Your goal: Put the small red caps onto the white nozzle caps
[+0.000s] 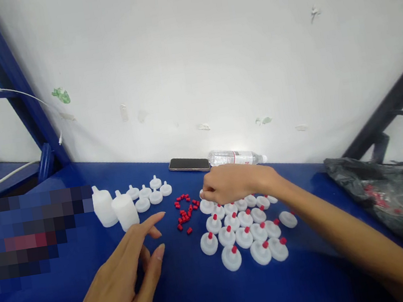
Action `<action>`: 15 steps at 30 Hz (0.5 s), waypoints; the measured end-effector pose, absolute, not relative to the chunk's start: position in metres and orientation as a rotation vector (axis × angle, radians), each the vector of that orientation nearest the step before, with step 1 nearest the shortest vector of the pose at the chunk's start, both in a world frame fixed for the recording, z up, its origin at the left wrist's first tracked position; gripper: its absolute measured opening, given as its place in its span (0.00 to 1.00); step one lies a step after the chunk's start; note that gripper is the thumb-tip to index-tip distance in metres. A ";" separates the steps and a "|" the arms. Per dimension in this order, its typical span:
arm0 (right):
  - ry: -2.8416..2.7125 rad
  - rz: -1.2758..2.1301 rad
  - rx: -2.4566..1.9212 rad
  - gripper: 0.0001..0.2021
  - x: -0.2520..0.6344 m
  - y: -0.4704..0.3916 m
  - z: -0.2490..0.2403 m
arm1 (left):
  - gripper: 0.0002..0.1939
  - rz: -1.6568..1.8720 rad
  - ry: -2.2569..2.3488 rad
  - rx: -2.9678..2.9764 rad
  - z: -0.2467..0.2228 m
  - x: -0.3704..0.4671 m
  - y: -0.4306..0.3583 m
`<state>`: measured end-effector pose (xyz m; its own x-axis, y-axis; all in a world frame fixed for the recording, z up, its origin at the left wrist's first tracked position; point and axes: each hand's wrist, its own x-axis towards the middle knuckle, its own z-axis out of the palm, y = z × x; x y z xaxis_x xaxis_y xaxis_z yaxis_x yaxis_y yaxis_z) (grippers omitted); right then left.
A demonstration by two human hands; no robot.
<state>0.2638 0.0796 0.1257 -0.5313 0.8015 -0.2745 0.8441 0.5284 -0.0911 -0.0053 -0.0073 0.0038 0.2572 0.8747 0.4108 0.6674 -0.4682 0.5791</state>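
Observation:
My right hand (227,183) is closed over the back left of a group of white nozzle caps. Its fingertips pinch a white nozzle cap (206,207), whose tip they mostly hide. Most caps in the group, such as a front white nozzle cap (231,258), stand upright with small red tip covers (234,249) on their nozzles. My left hand (129,278) hovers open over the table, fingers apart, holding nothing. Between the hands lie several loose red tip covers (184,216). One white cap (288,219) leans on its side at the right of the group.
Two white bottles (125,213) with nozzles stand at the left, beside several white caps (156,196) without red covers. A phone (189,165) and a clear plastic bottle (234,156) lie along the wall. A dark plastic bag (394,203) sits at the right on the blue table (185,294).

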 end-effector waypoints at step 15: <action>2.462 -0.296 1.434 0.22 0.261 0.084 0.121 | 0.24 0.999 1.409 2.323 0.004 -0.003 -0.008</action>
